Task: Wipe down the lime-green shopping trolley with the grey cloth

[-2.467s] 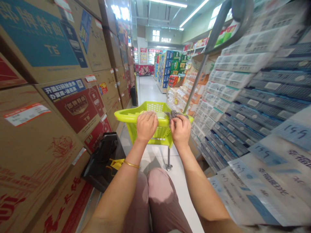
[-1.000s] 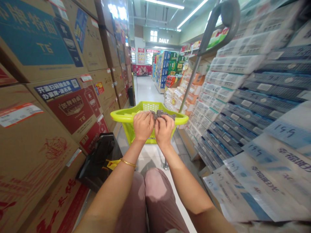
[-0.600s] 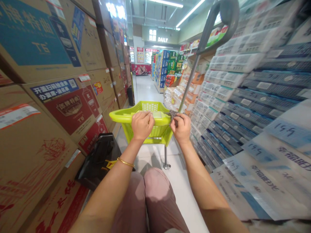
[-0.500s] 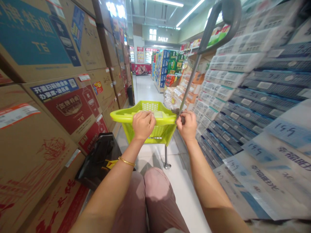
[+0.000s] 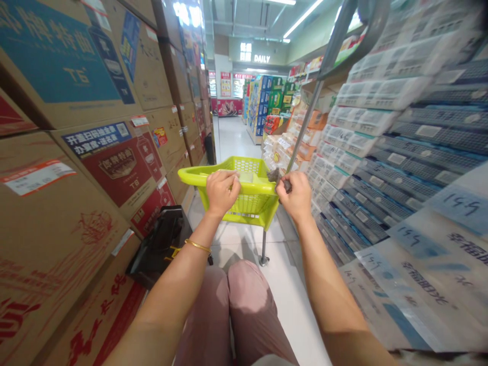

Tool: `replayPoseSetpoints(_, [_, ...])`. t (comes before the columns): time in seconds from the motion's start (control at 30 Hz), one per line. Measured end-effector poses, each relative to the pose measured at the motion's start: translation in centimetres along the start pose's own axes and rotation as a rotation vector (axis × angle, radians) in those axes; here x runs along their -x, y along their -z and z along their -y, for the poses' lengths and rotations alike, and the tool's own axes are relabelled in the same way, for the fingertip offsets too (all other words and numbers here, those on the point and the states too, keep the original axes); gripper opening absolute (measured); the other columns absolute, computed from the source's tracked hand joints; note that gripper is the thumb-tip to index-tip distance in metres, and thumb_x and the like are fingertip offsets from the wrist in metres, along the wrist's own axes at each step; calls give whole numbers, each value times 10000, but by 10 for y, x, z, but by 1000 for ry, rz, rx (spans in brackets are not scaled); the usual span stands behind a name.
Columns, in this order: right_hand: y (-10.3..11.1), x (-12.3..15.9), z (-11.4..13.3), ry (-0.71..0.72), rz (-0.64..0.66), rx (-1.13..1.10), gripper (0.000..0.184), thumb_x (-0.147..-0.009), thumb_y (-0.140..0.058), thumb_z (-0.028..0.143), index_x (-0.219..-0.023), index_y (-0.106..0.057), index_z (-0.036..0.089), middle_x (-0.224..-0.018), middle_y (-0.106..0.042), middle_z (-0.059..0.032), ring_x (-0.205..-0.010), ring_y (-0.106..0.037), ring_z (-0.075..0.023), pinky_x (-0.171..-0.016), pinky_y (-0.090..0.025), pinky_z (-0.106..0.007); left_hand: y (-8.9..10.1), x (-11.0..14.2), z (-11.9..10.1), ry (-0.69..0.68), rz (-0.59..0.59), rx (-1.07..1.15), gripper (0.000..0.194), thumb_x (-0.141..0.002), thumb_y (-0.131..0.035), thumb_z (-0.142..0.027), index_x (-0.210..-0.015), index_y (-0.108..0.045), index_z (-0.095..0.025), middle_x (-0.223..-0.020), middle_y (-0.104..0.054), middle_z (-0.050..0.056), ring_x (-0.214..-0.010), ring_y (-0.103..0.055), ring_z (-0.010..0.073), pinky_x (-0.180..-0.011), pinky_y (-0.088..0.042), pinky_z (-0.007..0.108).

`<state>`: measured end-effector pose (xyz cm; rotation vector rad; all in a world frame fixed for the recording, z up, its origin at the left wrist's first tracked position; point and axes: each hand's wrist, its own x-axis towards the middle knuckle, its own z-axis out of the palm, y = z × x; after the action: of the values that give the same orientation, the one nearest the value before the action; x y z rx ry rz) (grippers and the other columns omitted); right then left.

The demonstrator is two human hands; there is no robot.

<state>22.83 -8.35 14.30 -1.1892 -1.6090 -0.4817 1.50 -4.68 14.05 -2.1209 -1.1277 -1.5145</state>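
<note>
A lime-green rolling shopping basket (image 5: pixel 251 221) stands tilted in front of my knees, with a grey pull handle (image 5: pixel 305 122) rising at its right. My left hand (image 5: pixel 223 192) is closed over the near rim of the basket. At the right corner of the rim, beside the foot of the pull handle, my right hand (image 5: pixel 297 195) is closed on a crumpled dark grey cloth (image 5: pixel 274 175). Part of the cloth shows inside the rim and part pokes out between the fingers. Both palms are hidden.
Stacked cartons (image 5: pixel 125 162) wall the left side, with a black bin-like container (image 5: pixel 160 249) at their foot. Tissue packs (image 5: pixel 362 132) are piled along the right. A tiled aisle (image 5: pixel 232 137) runs ahead towards green and blue boxed goods (image 5: pixel 267 101).
The whole view has shifted a little, so the surroundings sit further right. Both hands keep their places on the basket, with only a slight change in the right hand's fingers.
</note>
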Motion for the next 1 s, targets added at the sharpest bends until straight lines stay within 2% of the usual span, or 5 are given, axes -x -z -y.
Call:
replayPoseSetpoints(0.27, [-10,14,28,-10,-100,-16,37,-790,-526,197,-804,-560,206,-861,-569,-61,-846,-534,-192,-771,-457,-331,5,1,10,64,-8,10,274,-894,-414,-241,-873,-681,-186,-965,-708,53,-953,-612,193,-893,-428,371])
replayPoseSetpoints(0.43, [-7,15,42,-14,-130,-83,46,-797,-518,177,-796,-543,216,-844,-571,-49,-848,-542,-183,-786,-462,-331,4,4,-29,82,-56,-86,213,-878,-448,-221,-890,-658,-183,-1095,-650,99,-1078,-547,251,-986,-361,453])
replayPoseSetpoints(0.53, [-4,16,53,-24,-172,-153,43,-808,-518,184,-796,-533,222,-821,-573,-33,-839,-554,-172,-795,-469,-329,-1,6,-56,-24,110,7,195,-884,-441,-209,-911,-630,-171,-1092,-635,113,-1049,-550,236,-949,-393,410])
replayPoseSetpoints(0.63, [-5,21,62,-12,-189,-195,32,-816,-524,196,-806,-536,225,-858,-584,-39,-873,-567,-172,-814,-477,-338,-6,9,-67,48,181,22,169,-875,-435,-184,-847,-601,-165,-912,-648,101,-905,-572,229,-860,-431,380])
replayPoseSetpoints(1.0, [-18,28,34,38,-185,-248,54,-793,-522,189,-826,-539,228,-921,-587,-47,-913,-565,-183,-846,-469,-371,1,13,-47,-104,170,-75,331,-943,-282,-217,-746,-545,-182,-727,-577,68,-763,-507,216,-766,-379,370])
